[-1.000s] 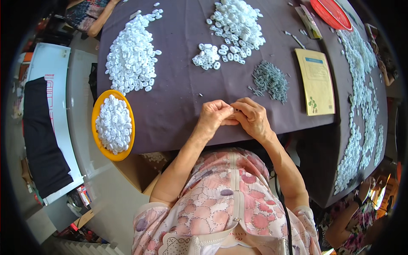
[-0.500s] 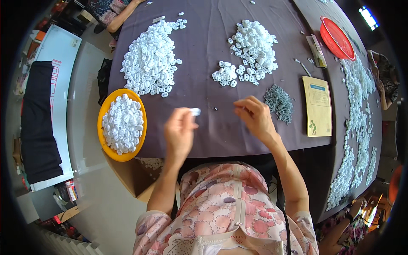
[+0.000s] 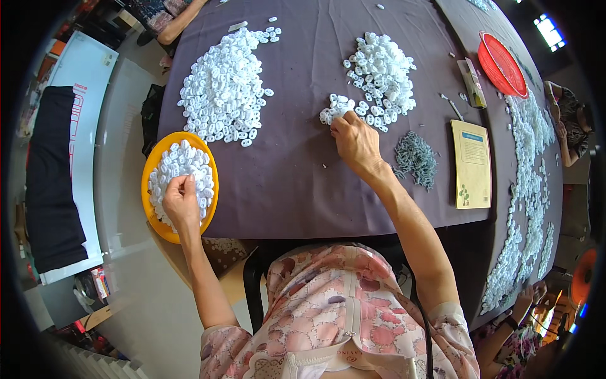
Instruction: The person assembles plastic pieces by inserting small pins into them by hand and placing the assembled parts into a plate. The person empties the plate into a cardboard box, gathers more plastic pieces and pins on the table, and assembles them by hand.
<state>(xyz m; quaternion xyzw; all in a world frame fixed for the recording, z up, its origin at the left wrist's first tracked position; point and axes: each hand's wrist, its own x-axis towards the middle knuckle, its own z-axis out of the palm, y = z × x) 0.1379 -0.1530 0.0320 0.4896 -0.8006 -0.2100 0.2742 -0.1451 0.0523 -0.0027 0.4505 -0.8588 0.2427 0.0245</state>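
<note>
1. Since 0.5 s ago: both hands have split wide. The left hand (image 3: pixel 181 201) has swung out left & down to the orange bowl (image 3: pixel 210 165); the right hand (image 3: pixel 355 143) has reached fwd to the small pile (image 3: pixel 334 107). A sec ago they were together at the table edge, mid-front.
2. Key relation: small pile lies just beyond the right fingertips, up-table (away from the body), touching or nearly so. It's a loose cluster, no clear long axis; single white parts too small to read. Right hand is far nearer to it; left is well apart, across the table.
3. Right hand pose: arm stretched fwd, palm down, back of hand up, knuckles toward the pile. Fingers curled together at the pile's near edge; can't tell if they pinch a part, tips are hidden under the hand.
4. Left hand pose: forearm angled out left, hand over the bowl, resting on its heap of white parts. Thumb & forefinger drawn together at the top; can't tell if sth is between them.
5. Around: big pile (image 3: pixel 382 72) just beyond the small one, up-right; left pile (image 3: pixel 226 88) above the bowl; grey pins (image 3: pixel 415 158) just right of the right wrist; yellow booklet (image 3: pixel 472 164) further right; red basket (image 3: pixel 503 63) far right on the dark cloth (image 3: pixel 284 183).
</note>
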